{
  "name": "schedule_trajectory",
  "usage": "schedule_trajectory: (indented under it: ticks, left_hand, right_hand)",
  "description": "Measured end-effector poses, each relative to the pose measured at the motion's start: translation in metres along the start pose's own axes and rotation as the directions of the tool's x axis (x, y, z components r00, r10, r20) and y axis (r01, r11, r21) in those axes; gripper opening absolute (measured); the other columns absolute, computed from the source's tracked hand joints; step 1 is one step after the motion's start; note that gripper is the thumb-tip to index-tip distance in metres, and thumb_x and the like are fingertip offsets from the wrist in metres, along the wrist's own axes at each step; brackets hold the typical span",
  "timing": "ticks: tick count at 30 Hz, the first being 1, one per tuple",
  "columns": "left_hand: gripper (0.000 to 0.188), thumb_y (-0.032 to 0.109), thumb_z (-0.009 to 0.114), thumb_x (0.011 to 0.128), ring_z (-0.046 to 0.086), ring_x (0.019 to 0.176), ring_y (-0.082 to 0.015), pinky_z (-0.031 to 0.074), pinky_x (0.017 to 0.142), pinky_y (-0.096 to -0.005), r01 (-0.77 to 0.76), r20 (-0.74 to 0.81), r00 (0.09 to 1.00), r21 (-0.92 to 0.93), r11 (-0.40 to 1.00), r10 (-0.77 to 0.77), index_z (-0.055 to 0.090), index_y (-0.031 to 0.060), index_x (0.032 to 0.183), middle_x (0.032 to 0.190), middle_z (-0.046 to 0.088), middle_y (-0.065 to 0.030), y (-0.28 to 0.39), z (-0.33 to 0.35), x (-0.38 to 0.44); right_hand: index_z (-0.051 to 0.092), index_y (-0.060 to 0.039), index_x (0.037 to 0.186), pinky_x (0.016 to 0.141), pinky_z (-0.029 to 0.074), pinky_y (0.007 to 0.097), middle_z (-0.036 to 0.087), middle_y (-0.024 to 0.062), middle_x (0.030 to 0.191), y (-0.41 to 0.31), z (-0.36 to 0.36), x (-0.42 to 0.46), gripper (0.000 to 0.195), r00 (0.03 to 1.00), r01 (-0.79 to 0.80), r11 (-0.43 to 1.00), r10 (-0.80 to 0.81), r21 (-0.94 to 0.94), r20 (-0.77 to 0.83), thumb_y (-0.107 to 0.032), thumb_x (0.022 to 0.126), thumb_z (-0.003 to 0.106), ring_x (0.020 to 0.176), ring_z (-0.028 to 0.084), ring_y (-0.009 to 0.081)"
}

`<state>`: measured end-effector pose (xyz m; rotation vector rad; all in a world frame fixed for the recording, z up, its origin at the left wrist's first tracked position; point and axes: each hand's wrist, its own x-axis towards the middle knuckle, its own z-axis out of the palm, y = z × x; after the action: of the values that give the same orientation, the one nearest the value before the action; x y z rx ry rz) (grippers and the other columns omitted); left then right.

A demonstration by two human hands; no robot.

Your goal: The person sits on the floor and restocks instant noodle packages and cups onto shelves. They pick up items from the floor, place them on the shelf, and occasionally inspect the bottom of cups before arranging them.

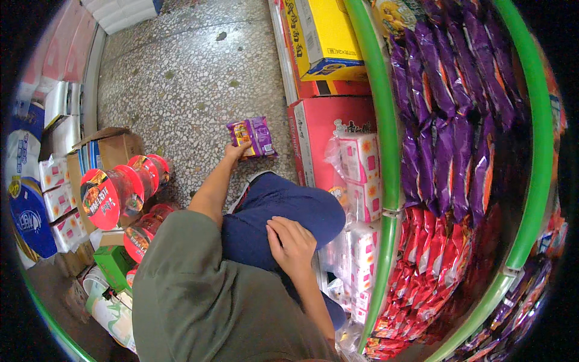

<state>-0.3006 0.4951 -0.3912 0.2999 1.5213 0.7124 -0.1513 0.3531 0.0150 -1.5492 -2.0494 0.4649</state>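
My left hand (237, 153) reaches out over the floor and grips a purple snack or instant-noodle packet (255, 137) by its near left corner. The packet's printed side, which bears writing, faces up. My right hand (291, 244) rests palm down on the leg of my dark blue trousers (312, 203) and holds nothing. To the right, rows of similar purple packets (436, 163) stand on edge on a shelf behind a green price rail (390, 181). Red packets (434, 253) fill the shelf beside them.
Speckled terrazzo floor (190, 77) runs ahead. Red-lidded instant-noodle cups (100, 199) and a cardboard box (120, 149) are close on my left. Yellow (337, 31) and red (321, 131) cartons and wrapped tissue packs (359, 158) line the right side.
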Motion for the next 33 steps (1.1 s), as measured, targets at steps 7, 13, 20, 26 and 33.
schedule_trajectory:
  ticks: [7,13,20,26,33]
  left_hand:
    - [0.048,0.026,0.081,0.076,0.068,0.084,-0.0189,0.056,0.069,-0.0332,-0.229,0.057,0.970,-0.125,0.965,0.237,0.060,0.0029,0.113,0.101,0.069,-0.0095,0.040,-0.011,-0.045]
    - [0.042,0.015,0.079,0.074,0.062,0.099,-0.0230,0.052,0.083,-0.0320,-0.944,0.242,0.271,0.255,0.208,0.932,0.063,0.0071,0.112,0.109,0.064,-0.0078,0.173,-0.025,-0.240]
    - [0.039,0.019,0.078,0.069,0.059,0.105,-0.0231,0.049,0.089,-0.0409,-0.600,0.377,-0.740,0.004,-0.800,0.557,0.067,0.0229,0.106,0.111,0.060,-0.0019,0.253,-0.008,-0.436]
    - [0.034,0.019,0.073,0.075,0.058,0.109,-0.0204,0.048,0.092,-0.0398,-0.240,0.345,-0.929,-0.291,-0.926,0.132,0.066,0.0332,0.105,0.115,0.058,0.0008,0.240,0.047,-0.512]
    - [0.039,0.020,0.077,0.071,0.058,0.108,-0.0193,0.044,0.094,-0.0443,-0.094,0.324,-0.943,-0.472,-0.876,-0.073,0.066,0.0347,0.106,0.114,0.058,0.0009,0.213,0.104,-0.567]
  right_hand:
    - [0.068,-0.0050,0.095,0.072,0.053,0.0338,0.067,0.0096,0.097,-0.013,-0.016,-0.013,0.016,1.000,0.005,0.998,-0.005,0.064,0.001,-0.009,0.079,0.071,0.083,0.066,0.0254]
    - [0.061,-0.0031,0.116,0.084,0.051,0.0310,0.068,0.0098,0.106,-0.015,-0.035,-0.057,0.027,0.868,-0.415,0.663,0.494,0.623,0.052,-0.009,0.090,0.065,0.093,0.066,0.0182]
    - [0.039,-0.0008,0.139,0.095,0.046,0.0444,0.054,0.0209,0.132,-0.009,-0.114,-0.083,0.097,0.935,-0.146,-0.273,0.276,0.951,0.223,-0.080,0.083,0.033,0.115,0.056,0.0340]
    - [0.036,-0.0016,0.143,0.104,0.042,0.0429,0.052,0.0143,0.136,-0.025,-0.163,-0.161,0.084,0.942,0.146,-0.063,0.314,0.987,-0.120,-0.053,0.084,0.066,0.123,0.052,0.0278]
    - [0.039,-0.0064,0.142,0.103,0.043,0.0358,0.058,0.0077,0.127,-0.057,-0.192,-0.231,0.079,0.728,0.072,0.074,0.678,0.995,-0.103,-0.004,0.074,0.079,0.115,0.056,0.0187]
